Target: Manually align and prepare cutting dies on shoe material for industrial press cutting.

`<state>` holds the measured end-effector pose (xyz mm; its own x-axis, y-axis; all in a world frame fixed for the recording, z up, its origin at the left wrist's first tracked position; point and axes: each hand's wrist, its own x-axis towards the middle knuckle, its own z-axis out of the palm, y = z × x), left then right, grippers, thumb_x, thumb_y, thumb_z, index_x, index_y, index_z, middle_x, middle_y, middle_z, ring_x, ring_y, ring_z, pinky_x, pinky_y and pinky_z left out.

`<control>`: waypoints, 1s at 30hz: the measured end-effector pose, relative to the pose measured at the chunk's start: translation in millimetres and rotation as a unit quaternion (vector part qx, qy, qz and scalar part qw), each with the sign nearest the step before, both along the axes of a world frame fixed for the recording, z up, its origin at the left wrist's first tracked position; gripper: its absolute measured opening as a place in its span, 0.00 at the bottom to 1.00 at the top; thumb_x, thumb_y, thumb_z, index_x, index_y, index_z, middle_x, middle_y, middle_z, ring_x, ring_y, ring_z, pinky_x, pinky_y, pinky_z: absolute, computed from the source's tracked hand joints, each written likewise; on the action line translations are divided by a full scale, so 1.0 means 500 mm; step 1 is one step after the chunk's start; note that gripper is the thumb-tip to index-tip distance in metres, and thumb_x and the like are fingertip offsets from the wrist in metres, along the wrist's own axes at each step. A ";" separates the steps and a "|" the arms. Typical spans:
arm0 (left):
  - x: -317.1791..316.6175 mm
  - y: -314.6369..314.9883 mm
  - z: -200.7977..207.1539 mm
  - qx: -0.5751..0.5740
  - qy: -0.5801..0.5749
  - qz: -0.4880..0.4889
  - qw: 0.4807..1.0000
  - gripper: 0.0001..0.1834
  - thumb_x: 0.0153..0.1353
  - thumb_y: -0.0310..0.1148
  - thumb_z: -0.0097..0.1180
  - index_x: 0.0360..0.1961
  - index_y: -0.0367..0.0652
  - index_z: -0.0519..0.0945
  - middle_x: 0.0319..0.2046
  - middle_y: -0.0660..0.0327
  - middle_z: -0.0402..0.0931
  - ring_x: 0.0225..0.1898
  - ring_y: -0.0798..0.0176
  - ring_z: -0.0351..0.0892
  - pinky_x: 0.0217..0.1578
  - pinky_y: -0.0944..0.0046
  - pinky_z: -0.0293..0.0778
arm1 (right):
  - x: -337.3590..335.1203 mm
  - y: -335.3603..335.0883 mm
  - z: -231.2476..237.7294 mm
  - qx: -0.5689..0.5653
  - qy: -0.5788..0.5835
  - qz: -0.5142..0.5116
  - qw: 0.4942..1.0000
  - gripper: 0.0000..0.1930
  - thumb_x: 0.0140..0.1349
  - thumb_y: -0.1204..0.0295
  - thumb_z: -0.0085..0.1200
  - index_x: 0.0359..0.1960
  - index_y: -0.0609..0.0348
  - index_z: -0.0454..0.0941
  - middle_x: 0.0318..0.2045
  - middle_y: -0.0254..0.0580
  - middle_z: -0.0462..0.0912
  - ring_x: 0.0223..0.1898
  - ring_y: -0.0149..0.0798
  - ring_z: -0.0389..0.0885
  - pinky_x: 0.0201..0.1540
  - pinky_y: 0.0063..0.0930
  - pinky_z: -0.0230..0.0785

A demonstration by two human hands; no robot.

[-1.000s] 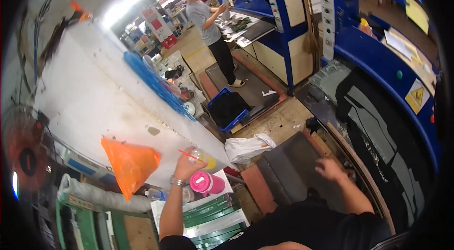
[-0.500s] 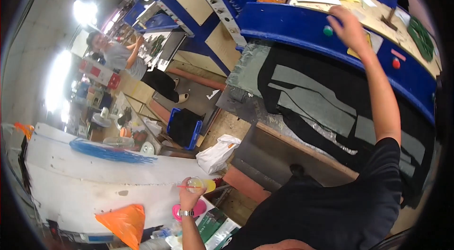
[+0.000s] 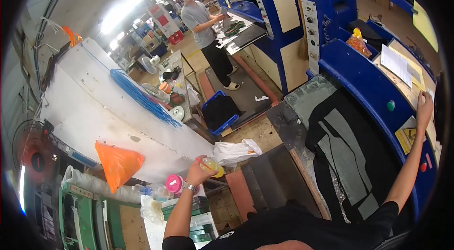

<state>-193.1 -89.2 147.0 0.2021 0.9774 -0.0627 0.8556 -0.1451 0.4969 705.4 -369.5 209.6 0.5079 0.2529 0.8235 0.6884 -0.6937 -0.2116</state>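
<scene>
My left hand (image 3: pixel 200 170), with a watch on its wrist, is closed around a clear plastic cup (image 3: pixel 212 163). A yellow drink and an orange-red straw (image 3: pixel 202 162) show in the cup. Beside that hand stands a pink-lidded container (image 3: pixel 174 183). My right arm reaches far to the right, where my right hand (image 3: pixel 424 107) rests at the wooden top of a blue machine (image 3: pixel 362 77), close to white and yellow papers (image 3: pixel 397 65). Its fingers look extended, and I see nothing held in them. Black fabric with grey-green panels (image 3: pixel 343 141) lies below the blue machine front.
A person (image 3: pixel 201 25) in a grey shirt stands at another machine. Nearer are a blue crate (image 3: pixel 220 113) of black material, a white bag (image 3: pixel 236 152), and a white surface with an orange bag (image 3: pixel 119 165). Green and red buttons (image 3: pixel 390 106) sit on the machine front.
The view has swung to the right and levelled, bringing the standing person more upright. My right hand has settled at the machine's top edge near the papers. My left hand still holds the cup.
</scene>
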 end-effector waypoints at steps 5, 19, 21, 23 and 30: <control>0.029 0.008 0.018 -0.016 0.000 0.017 1.000 0.47 0.37 0.48 0.80 0.59 0.39 0.74 0.50 0.47 0.81 0.53 0.50 0.82 0.55 0.56 0.76 | -0.032 -0.005 0.015 -0.005 0.018 -0.033 0.999 0.18 0.72 0.62 0.51 0.44 0.69 0.80 0.47 0.55 0.81 0.50 0.57 0.79 0.56 0.39 0.69; 0.108 0.038 0.019 0.022 0.018 0.000 1.000 0.47 0.37 0.47 0.80 0.58 0.38 0.75 0.50 0.48 0.81 0.51 0.50 0.82 0.54 0.57 0.77 | -0.088 0.006 0.028 -0.024 0.038 0.007 0.999 0.18 0.73 0.61 0.49 0.43 0.67 0.81 0.46 0.54 0.82 0.49 0.55 0.79 0.56 0.40 0.69; 0.148 0.035 0.056 -0.032 -0.020 -0.006 0.999 0.46 0.37 0.46 0.79 0.59 0.38 0.74 0.52 0.47 0.80 0.54 0.51 0.81 0.57 0.57 0.75 | -0.091 -0.003 0.041 -0.030 0.043 0.008 0.999 0.18 0.73 0.60 0.49 0.44 0.67 0.81 0.47 0.54 0.82 0.50 0.55 0.79 0.56 0.40 0.69; 0.194 0.006 0.109 -0.031 -0.007 -0.043 0.999 0.46 0.38 0.46 0.79 0.59 0.39 0.74 0.53 0.48 0.79 0.54 0.51 0.80 0.57 0.57 0.74 | -0.090 0.002 0.043 -0.041 0.045 0.005 0.998 0.19 0.73 0.60 0.49 0.44 0.67 0.81 0.48 0.53 0.82 0.51 0.54 0.79 0.58 0.39 0.68; 0.321 -0.067 0.309 0.005 -0.026 -0.224 0.974 0.45 0.41 0.44 0.77 0.61 0.41 0.72 0.54 0.49 0.77 0.55 0.48 0.79 0.57 0.57 0.74 | -0.098 -0.002 0.047 -0.037 0.069 0.002 0.997 0.21 0.72 0.58 0.51 0.46 0.68 0.82 0.48 0.55 0.83 0.51 0.54 0.81 0.57 0.38 0.70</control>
